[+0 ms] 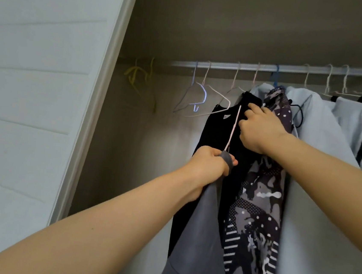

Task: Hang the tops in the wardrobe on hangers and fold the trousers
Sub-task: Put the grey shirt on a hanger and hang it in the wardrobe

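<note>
While the left hand [208, 162] clutches a grey garment [198, 239] and a pale wire hanger [234, 129] in front of the open wardrobe, the right hand [258, 131] grips the black top [216, 136] on the rail [227, 66], fingers curled into the cloth. Beside it hang a patterned piece [259, 212] and pale blue tops [321, 151], so several look done. Empty hangers [196, 98] wait on the left. The grey one isn't hung yet, I'd judge. No trousers in sight, so the folding is apparently to come.
</note>
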Available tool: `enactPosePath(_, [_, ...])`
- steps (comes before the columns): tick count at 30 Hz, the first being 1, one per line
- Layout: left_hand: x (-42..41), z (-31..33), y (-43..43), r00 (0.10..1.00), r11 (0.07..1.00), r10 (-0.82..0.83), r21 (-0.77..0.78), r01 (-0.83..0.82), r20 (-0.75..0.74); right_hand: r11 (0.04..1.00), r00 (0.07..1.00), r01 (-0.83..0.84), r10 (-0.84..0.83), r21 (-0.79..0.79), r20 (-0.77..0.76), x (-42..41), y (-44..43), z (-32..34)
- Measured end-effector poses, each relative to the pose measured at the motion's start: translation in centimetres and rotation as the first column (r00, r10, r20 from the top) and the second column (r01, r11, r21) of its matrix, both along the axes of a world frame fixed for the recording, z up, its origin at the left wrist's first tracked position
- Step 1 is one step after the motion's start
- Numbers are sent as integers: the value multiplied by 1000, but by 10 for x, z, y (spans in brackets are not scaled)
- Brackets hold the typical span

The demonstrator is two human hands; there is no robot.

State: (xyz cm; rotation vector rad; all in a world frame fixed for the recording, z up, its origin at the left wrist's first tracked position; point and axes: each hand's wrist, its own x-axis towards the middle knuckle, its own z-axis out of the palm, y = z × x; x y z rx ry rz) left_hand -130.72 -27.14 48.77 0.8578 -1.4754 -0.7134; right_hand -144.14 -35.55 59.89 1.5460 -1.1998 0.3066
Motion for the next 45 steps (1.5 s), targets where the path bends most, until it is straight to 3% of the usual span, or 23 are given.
enactPosePath(6, [-15,33,-6,975,996,-63,52,76,-213,997,1000,-22,21,-77,-14,-11,-13,0])
enactPosePath(11, [-14,48,-10,973,999,-46,16,51,-227,983,994,-94,83,-159,-76,-11,-22,-1])
enactPosePath(18, [8,65,-6,992,999,33,-9,-35,-125,929,963,-250,209,-273,-170,-3,-21,-2])
enactPosePath(22, [18,72,3,989,997,44,-56,-52,-139,912,947,-304,259,-277,-187,-2,-19,-5])
enactPosePath(32, [54,85,21,969,967,247,-67,-246,6,939,982,-188,172,-288,-80,10,-14,4])
enactPosePath(36, [49,92,14,969,964,247,-107,-243,24,950,991,-130,117,-284,-62,20,-20,5])
enactPosePath(45, [45,124,-40,938,917,344,-226,-330,28,953,985,-168,170,-253,-12,31,-26,5])
